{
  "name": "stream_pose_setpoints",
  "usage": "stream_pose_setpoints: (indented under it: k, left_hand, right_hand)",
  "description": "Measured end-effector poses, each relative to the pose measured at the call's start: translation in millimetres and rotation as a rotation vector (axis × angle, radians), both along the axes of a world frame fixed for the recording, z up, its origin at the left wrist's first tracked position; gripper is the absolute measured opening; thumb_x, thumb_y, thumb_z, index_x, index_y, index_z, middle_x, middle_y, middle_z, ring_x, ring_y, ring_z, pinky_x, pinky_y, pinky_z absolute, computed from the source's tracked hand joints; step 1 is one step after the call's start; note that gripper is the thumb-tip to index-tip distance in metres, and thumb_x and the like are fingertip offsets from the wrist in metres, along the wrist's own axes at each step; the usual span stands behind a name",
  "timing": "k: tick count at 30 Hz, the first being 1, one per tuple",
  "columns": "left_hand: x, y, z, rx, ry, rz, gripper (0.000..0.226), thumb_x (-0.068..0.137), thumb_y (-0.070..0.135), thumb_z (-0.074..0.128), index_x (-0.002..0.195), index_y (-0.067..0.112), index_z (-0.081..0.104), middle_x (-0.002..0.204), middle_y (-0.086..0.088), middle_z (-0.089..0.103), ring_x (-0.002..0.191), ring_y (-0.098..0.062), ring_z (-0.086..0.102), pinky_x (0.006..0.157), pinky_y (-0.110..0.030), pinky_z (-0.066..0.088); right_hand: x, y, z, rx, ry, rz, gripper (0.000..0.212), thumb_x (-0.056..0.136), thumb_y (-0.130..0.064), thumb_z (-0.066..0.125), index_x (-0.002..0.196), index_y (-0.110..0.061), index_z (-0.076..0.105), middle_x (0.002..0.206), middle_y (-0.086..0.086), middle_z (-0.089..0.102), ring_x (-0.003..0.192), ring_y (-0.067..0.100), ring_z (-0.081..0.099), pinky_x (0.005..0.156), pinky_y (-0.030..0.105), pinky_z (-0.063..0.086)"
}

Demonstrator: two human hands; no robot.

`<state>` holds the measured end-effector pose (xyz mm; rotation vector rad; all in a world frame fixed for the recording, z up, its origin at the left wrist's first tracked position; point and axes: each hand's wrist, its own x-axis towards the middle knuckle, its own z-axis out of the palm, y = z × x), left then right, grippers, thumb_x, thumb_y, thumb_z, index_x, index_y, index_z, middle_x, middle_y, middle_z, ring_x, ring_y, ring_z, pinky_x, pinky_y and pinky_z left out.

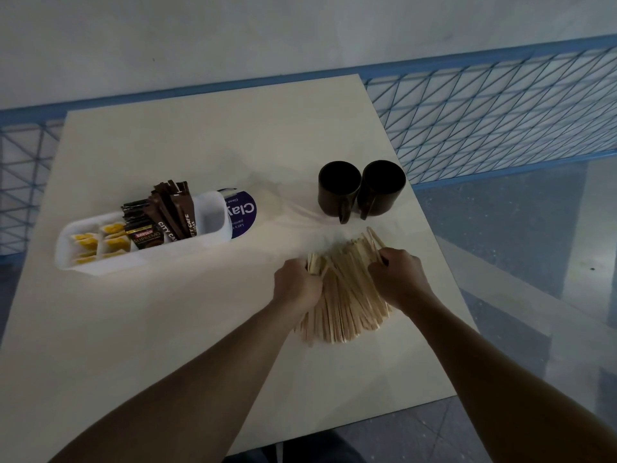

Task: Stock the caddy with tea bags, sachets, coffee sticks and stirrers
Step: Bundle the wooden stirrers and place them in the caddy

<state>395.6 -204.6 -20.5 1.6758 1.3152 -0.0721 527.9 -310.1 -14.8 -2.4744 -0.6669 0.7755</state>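
Note:
A fanned pile of wooden stirrers [345,295] lies on the pale table, right of centre. My left hand [295,284] grips the pile's left side and my right hand [399,279] grips its right side, both closed around stirrers. The white caddy [213,233] sits to the left. It holds yellow tea bags [100,242] at its left end, then dark sachets [142,233] and brown coffee sticks [175,208] standing upright. Its rightmost compartment looks bare.
Two dark mugs [360,190] stand side by side behind the stirrers. A round purple label [242,213] lies against the caddy's right end. The table's right edge [444,262] drops to a blue floor; a blue mesh railing runs behind.

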Motion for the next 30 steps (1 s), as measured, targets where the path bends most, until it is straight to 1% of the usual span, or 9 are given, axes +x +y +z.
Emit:
stream_pose_setpoints:
  k: [2,5,10,11,13,16,20,23,30]
  left_hand:
    - [-1,1,0,0.011,0.005,-0.004,0.022,0.089,0.006,0.050,0.099,0.010,0.069,0.090,-0.008,0.069,0.079,-0.024,0.067,0.052,-0.026,0.049]
    - [-3,3,3,0.010,0.022,0.010,0.023,0.089,0.003,0.048,0.102,0.008,0.066,0.090,-0.007,0.065,0.075,-0.022,0.062,0.047,-0.023,0.038]
    - [-8,9,3,-0.029,0.036,0.047,0.022,0.089,0.006,0.050,0.103,0.006,0.066,0.094,-0.011,0.067,0.081,-0.028,0.067,0.050,-0.024,0.041]
    - [-9,10,3,-0.043,0.031,0.046,0.021,0.090,0.007,0.050,0.103,0.006,0.066,0.094,-0.011,0.067,0.081,-0.028,0.067,0.051,-0.026,0.045]
    - [-11,13,1,-0.096,-0.011,0.073,0.020,0.088,0.007,0.051,0.102,0.006,0.066,0.098,-0.012,0.068,0.086,-0.029,0.067,0.068,-0.038,0.059]
    - [-15,18,2,-0.179,-0.079,0.119,0.019,0.080,0.003,0.049,0.092,0.003,0.065,0.092,-0.017,0.067,0.076,-0.028,0.064,0.080,-0.054,0.056]
    - [-19,26,14,-0.280,-0.177,0.152,0.013,0.096,-0.001,0.048,0.102,-0.005,0.059,0.088,-0.012,0.052,0.073,-0.020,0.056,0.072,-0.037,0.058]
    - [-21,37,23,-0.274,-0.205,0.145,0.019,0.099,0.007,0.046,0.113,-0.002,0.057,0.093,-0.011,0.057,0.074,-0.015,0.057,0.063,-0.027,0.051]
    - [-32,84,46,-0.102,-0.267,0.142,0.024,0.094,0.024,0.049,0.102,0.004,0.057,0.082,-0.009,0.055,0.074,-0.023,0.054,0.068,-0.039,0.046]
  right_hand:
    - [1,0,1,0.009,0.004,0.007,0.021,0.094,-0.009,0.049,0.075,-0.012,0.057,0.071,0.005,0.053,0.061,0.015,0.047,0.051,0.026,0.032]
    - [1,1,3,0.015,0.013,0.030,0.019,0.097,-0.010,0.047,0.081,-0.017,0.055,0.076,0.003,0.055,0.065,0.013,0.049,0.052,0.024,0.031]
    - [-2,4,5,-0.003,0.051,0.064,0.016,0.100,-0.011,0.041,0.094,-0.015,0.055,0.079,0.001,0.055,0.066,0.012,0.052,0.051,0.023,0.033]
    - [-2,4,5,-0.013,0.054,0.078,0.016,0.101,-0.010,0.040,0.099,-0.015,0.055,0.081,0.001,0.056,0.068,0.012,0.053,0.051,0.022,0.035]
    - [-2,4,5,-0.038,0.053,0.130,0.020,0.101,-0.010,0.038,0.106,-0.015,0.057,0.087,0.002,0.058,0.073,0.011,0.056,0.053,0.022,0.038]
    - [-2,6,5,-0.099,0.059,0.229,0.021,0.102,-0.014,0.038,0.106,-0.017,0.058,0.092,0.004,0.061,0.080,0.016,0.061,0.060,0.026,0.047]
    - [-7,16,12,-0.101,0.083,0.330,0.018,0.102,-0.020,0.038,0.099,-0.021,0.056,0.089,0.003,0.060,0.081,0.016,0.059,0.063,0.028,0.044]
    - [-15,30,20,-0.048,0.089,0.348,0.022,0.104,-0.023,0.037,0.096,-0.020,0.057,0.086,0.003,0.059,0.075,0.015,0.058,0.060,0.027,0.040]
    - [-44,85,30,0.113,0.095,0.283,0.022,0.104,-0.025,0.038,0.100,-0.025,0.060,0.089,-0.001,0.059,0.071,0.014,0.056,0.061,0.032,0.043]
